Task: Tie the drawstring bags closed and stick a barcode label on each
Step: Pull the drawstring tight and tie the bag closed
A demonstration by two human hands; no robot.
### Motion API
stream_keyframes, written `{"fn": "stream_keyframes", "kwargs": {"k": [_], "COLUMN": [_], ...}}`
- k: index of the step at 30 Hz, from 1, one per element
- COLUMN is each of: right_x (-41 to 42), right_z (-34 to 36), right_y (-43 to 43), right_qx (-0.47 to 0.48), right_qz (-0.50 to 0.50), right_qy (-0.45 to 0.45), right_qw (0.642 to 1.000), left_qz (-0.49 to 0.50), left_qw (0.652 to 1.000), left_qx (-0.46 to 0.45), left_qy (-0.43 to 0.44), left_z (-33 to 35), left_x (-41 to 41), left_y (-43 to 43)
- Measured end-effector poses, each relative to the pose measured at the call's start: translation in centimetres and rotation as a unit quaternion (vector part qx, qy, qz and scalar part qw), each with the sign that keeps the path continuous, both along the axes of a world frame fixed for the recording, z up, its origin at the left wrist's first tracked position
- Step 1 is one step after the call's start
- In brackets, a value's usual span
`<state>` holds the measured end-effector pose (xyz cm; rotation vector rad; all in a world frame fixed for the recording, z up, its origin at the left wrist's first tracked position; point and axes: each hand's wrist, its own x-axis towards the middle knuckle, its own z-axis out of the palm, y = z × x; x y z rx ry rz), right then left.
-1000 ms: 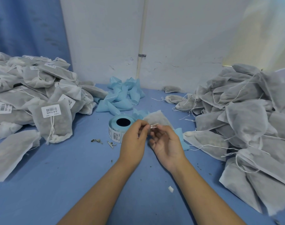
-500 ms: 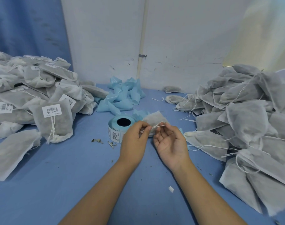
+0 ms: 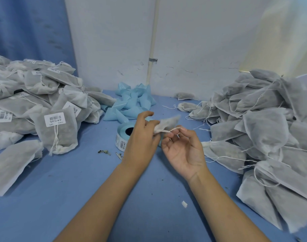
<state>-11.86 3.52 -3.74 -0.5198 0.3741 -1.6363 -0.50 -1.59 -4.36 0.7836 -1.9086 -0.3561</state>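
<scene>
Lifted higher, the gauzy bag (image 3: 170, 122) is pinched by left grip (image 3: 140, 137), its thin cord (image 3: 166, 131) by right grip (image 3: 184, 151).

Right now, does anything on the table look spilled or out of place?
Yes: dried leaf crumbs lie loose on the blue tabletop beside the label roll, likely spilled filling, and a small white scrap lies nearer the camera.

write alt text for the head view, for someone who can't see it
Over a blue table, the left hand pinches a small grey bag by its neck while the right hand holds its drawstring. A label roll lies behind the left hand, with labelled bags piled on the left and unlabelled bags on the right.
</scene>
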Motion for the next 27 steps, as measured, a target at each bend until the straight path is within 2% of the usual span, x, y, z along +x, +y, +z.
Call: {"fn": "stream_keyframes", "kwargs": {"k": [5,8,12,15,20,24,27], "right_x": [0.2,0.5,1.2,1.5,1.9,2.0,2.1], "right_z": [0.7,0.8,0.6,0.5,0.6,0.3,0.1], "right_y": [-0.1,-0.4,-0.5,-0.5,-0.5,-0.6,-0.7], "right_qx": [0.027,0.053,0.084,0.1,0.122,0.154,0.176], "right_qz": [-0.086,-0.173,-0.241,-0.246,-0.247,-0.259,-0.266], "right_qy": [0.07,0.142,0.229,0.245,0.22,0.231,0.23], "right_qw": [0.994,0.973,0.939,0.932,0.936,0.925,0.92], "left_qz": [0.016,0.016,0.002,-0.01,-0.009,-0.071,-0.065], "left_qw": [0.988,0.974,0.959,0.952,0.963,0.949,0.95], "left_qx": [0.055,0.081,0.107,0.128,0.144,0.192,0.205], "left_qy": [0.142,0.212,0.262,0.277,0.227,0.238,0.225], "left_z": [1.1,1.8,2.6,3.0,2.9,2.6,2.5], "left_x": [0.2,0.5,0.5,0.5,0.9,1.3,1.5], "left_y": [-0.4,-0.2,0.0,0.0,-0.5,-0.6,-0.7]}}
